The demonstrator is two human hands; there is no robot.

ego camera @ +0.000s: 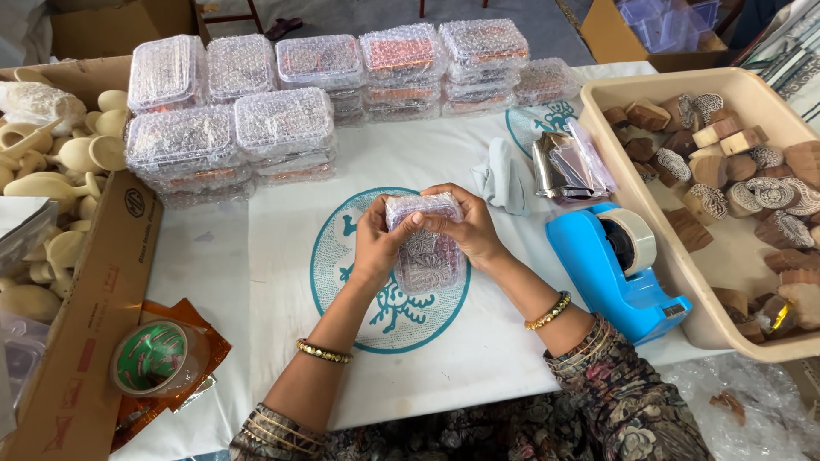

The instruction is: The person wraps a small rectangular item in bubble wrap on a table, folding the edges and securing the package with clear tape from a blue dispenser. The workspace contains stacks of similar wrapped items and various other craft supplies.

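Your left hand [376,241] and right hand [468,229] both close around one small block wrapped in clear bubble wrap [424,243], fingers curled over its upper end and thumbs pressed on top. You hold it just above the white cloth with a teal round print [282,248] that covers the counter, directly over that print.

Behind it, bubble-wrapped clear plastic boxes [282,119] stand in stacks: I count about eight stacks, though how many boxes are in each is hard to tell. To your right sits one blue tape dispenser [611,273] with one roll of clear tape on it, touching the side of one beige plastic tub [598,94] filled with many carved wooden stamp blocks, too many to count surely. Between the stacks and the dispenser lie one crumpled pale cloth [504,175] and one small heap of shiny foil pouches [568,162].

To your left, one open cardboard box [85,282] holds many pale wooden spoon-shaped pieces, and one roll of tape with a green core [152,357] rests on orange foil wrappers [209,341].
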